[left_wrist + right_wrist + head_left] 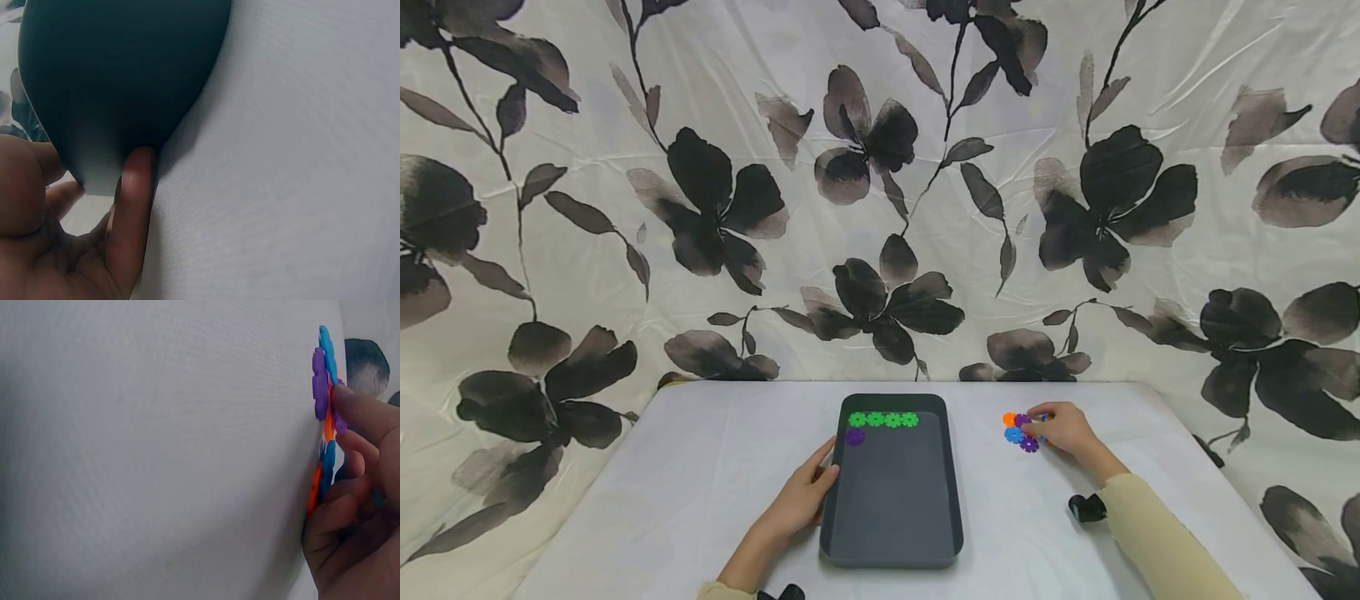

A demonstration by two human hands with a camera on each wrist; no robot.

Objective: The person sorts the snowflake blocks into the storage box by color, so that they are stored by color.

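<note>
My left hand (805,492) grips the left side of a dark grey tray (895,508), thumb at the rim; in the left wrist view, fingers (131,212) press against its outer wall. A row of several green snowflake discs (875,419) lies at the tray's far end, with one purple disc (854,437) below the leftmost. To the right of the tray, my right hand (1067,429) reaches into a small pile of discs. Its thumb and index finger pinch a purple snowflake disc (1022,420). Around it are an orange disc (1009,419), a blue disc (1013,435) and another purple disc (1029,446).
A white cloth covers the table (685,467). Behind it hangs a floral curtain (880,217). A black wrist device (1086,508) sits beside the right sleeve. Between tray and pile lies a stretch of white cloth.
</note>
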